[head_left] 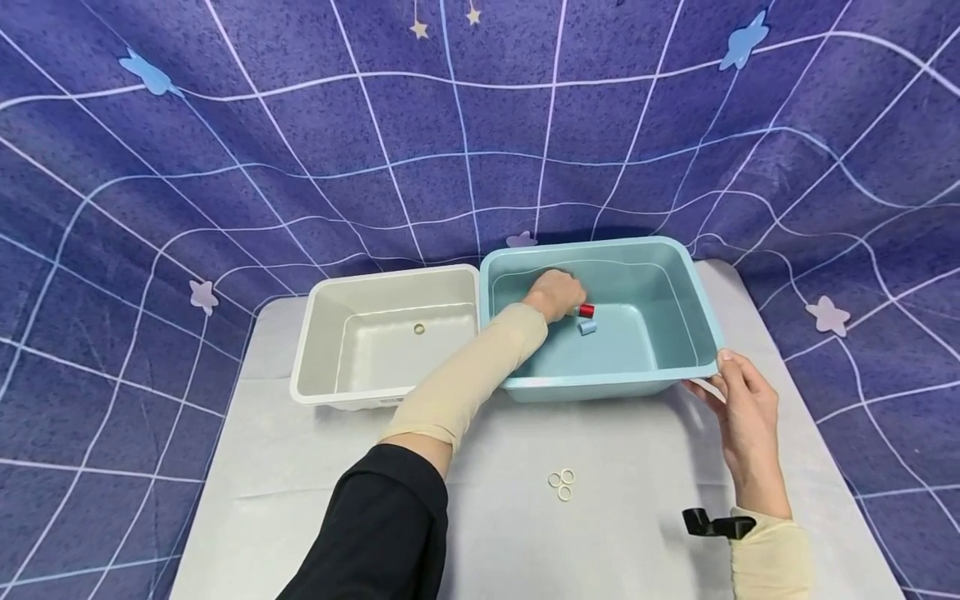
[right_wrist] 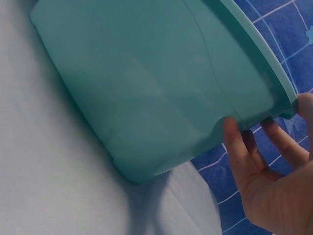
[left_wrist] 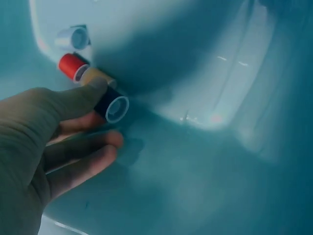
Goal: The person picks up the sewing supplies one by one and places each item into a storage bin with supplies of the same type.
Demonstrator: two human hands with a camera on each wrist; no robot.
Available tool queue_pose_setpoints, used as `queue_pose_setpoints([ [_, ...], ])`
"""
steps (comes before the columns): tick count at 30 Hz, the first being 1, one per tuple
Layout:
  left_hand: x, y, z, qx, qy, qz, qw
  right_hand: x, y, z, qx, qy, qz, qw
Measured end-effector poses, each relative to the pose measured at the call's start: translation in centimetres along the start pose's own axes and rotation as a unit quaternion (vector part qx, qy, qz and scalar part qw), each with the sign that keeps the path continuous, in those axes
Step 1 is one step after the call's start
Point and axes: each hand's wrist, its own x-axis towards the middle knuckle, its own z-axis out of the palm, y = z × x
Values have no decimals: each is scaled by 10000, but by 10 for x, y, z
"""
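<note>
My left hand (head_left: pixel 555 293) reaches down inside the blue-green tub (head_left: pixel 600 381). In the left wrist view, its thumb and index finger pinch a dark navy thread spool (left_wrist: pixel 115 105), while the other fingers stay loosely bent below. A tan spool (left_wrist: pixel 97 76) sits right behind the thumb tip, with a red spool (head_left: pixel 587 311) beside it. Near them in the tub lies a light blue spool (head_left: pixel 588 327). My right hand (head_left: pixel 750 417) holds the tub's front right corner, thumb at the rim and fingertips against the outer wall underneath.
A white tub (head_left: pixel 352 395) stands against the blue-green one on the left, with a small ring (head_left: pixel 419 329) on its floor. Three pale rings (head_left: pixel 565 493) lie together on the white-covered table (head_left: pixel 630 533). A purple curtain (head_left: pixel 510 125) with lines and stars surrounds the table.
</note>
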Motion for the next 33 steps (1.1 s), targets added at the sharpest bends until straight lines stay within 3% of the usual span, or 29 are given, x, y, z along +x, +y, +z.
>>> queue_pose_setpoints([
  [7, 11, 2, 14, 571, -285, 160, 9978, 2, 0, 3, 28, -35, -17, 10000],
  [10, 14, 3, 16, 691, -267, 192, 9971, 3, 0, 3, -11, -31, -23, 10000],
  [18, 22, 13, 17, 1377, -502, 590, 9874, 2, 0, -1, -117, -47, -21, 9999],
  [33, 24, 13, 19, 1523, -157, 618, 9863, 0, -1, 0, -258, 7, -3, 9997],
])
